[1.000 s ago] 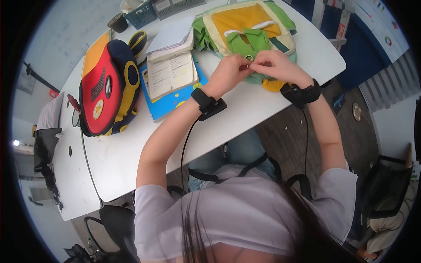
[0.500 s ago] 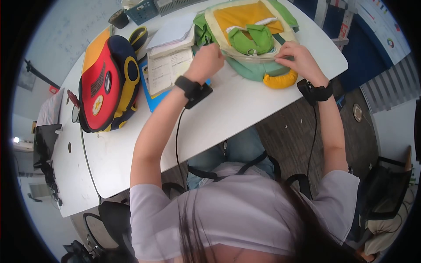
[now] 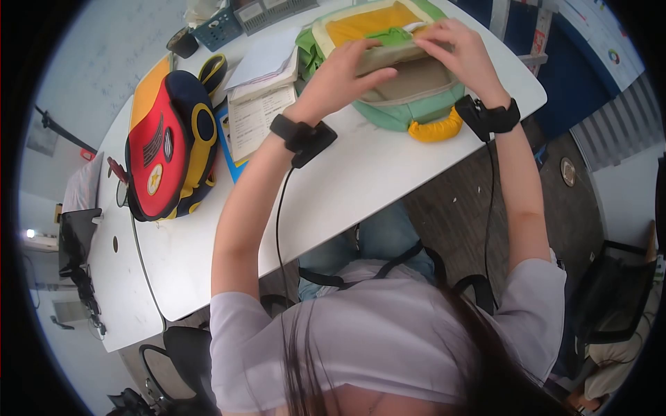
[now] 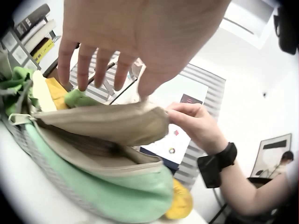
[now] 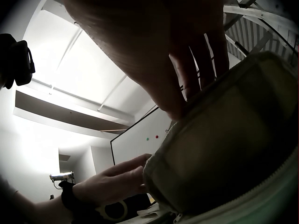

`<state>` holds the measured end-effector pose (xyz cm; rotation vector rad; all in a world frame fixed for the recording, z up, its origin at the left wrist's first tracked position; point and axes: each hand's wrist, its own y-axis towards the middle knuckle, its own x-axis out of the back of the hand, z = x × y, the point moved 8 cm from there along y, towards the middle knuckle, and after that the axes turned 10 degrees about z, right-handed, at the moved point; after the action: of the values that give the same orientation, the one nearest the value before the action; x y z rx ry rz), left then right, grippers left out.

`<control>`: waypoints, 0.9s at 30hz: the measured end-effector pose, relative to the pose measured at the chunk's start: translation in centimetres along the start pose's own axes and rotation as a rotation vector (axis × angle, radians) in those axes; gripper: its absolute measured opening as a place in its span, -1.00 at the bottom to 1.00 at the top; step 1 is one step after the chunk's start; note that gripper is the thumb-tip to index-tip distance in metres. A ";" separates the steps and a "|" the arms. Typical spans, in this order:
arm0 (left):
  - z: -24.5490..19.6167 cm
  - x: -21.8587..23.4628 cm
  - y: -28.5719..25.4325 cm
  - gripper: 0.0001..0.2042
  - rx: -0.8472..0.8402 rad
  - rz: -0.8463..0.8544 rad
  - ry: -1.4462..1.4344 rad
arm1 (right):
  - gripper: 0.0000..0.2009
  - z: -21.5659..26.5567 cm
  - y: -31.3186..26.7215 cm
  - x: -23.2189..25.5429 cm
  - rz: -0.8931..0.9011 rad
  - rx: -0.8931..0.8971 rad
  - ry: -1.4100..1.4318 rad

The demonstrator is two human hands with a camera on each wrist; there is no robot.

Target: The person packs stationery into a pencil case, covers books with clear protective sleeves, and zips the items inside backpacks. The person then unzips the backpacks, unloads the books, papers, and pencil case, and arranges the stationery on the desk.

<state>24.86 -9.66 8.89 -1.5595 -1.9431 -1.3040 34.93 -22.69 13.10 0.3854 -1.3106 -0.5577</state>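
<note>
A mint-green, cream and yellow backpack [image 3: 399,116] lies on the table with its zipped mouth spread, showing a beige lining [image 3: 416,80]. With thumb and fingertips my right hand [image 3: 463,55] pinches the raised front flap [image 4: 107,122] at its right corner. My left hand [image 3: 334,82] is at the flap's other side, fingers fairly straight and thumb spread apart. In the left wrist view its thumb tip meets the flap's upper edge. A zipper pull [image 4: 21,119] sits at the left end of the opening. The bag's inside is dark in the right wrist view.
Left of the hands lie an open book [image 3: 257,125] and stacked papers [image 3: 263,59]. A red, navy and yellow backpack [image 3: 156,149] stands farther left. Behind are a teal basket [image 3: 218,31] and a small dark pot [image 3: 182,45]. A yellow padded handle [image 3: 437,130] hangs near the table's edge.
Both hands were together at the bag's front edge, then moved apart along it. The backpack's flap has since been lifted back and its mouth opened. The right hand has moved farther away.
</note>
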 end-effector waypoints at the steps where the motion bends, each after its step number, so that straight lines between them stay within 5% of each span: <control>1: -0.1 0.0 0.4 -0.62 -0.015 -0.052 0.128 | -0.86 0.4 0.6 0.4 -0.043 0.014 -0.021; 6: 1.0 3.0 3.0 -0.64 0.096 -0.248 0.356 | -0.85 3.2 2.4 2.2 -0.163 0.069 -0.031; 8: 2.1 5.7 3.3 -0.73 0.273 -0.383 0.067 | -0.85 2.8 1.7 1.8 -0.244 0.095 0.050; 10: 0.3 6.7 3.1 -0.87 0.295 -0.390 -0.202 | -0.80 0.5 0.8 -0.8 -0.092 -0.071 0.324; 12: 1.0 7.7 3.3 -0.89 -0.013 -0.576 -0.243 | -0.79 -2.0 0.1 -3.3 0.049 -0.134 0.274; 14: 0.1 7.3 3.4 -0.92 0.029 -0.512 -0.430 | -0.77 -7.3 -1.0 -7.6 0.344 -0.432 0.416; 15: -0.5 7.2 3.5 -0.93 -0.002 -0.522 -0.575 | -0.77 -8.6 -1.3 -7.8 0.340 -0.431 0.413; 17: -0.5 7.3 3.6 -0.95 -0.037 -0.531 -0.716 | -0.72 -11.1 -3.0 -9.7 0.476 -0.729 0.650; 21: 1.3 6.7 4.3 -0.98 0.017 -0.383 -0.662 | -0.70 -11.1 -2.1 -9.4 0.412 -0.696 0.597; 23: 0.6 6.6 4.4 -0.97 0.076 -0.317 -0.574 | -0.70 -7.7 0.8 -6.6 0.101 -0.280 0.277; 25: 0.0 6.9 3.9 -0.91 0.205 -0.350 -0.321 | -0.69 -8.8 2.5 -6.7 0.021 -0.254 0.166; 27: 0.3 6.7 3.5 -0.87 0.162 -0.339 -0.265 | -0.62 -11.9 4.1 -7.6 -0.008 -0.282 0.020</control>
<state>25.69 -5.51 15.15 -1.4271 -2.4979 -1.0627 46.04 -15.45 6.65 0.1630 -1.1909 -0.7329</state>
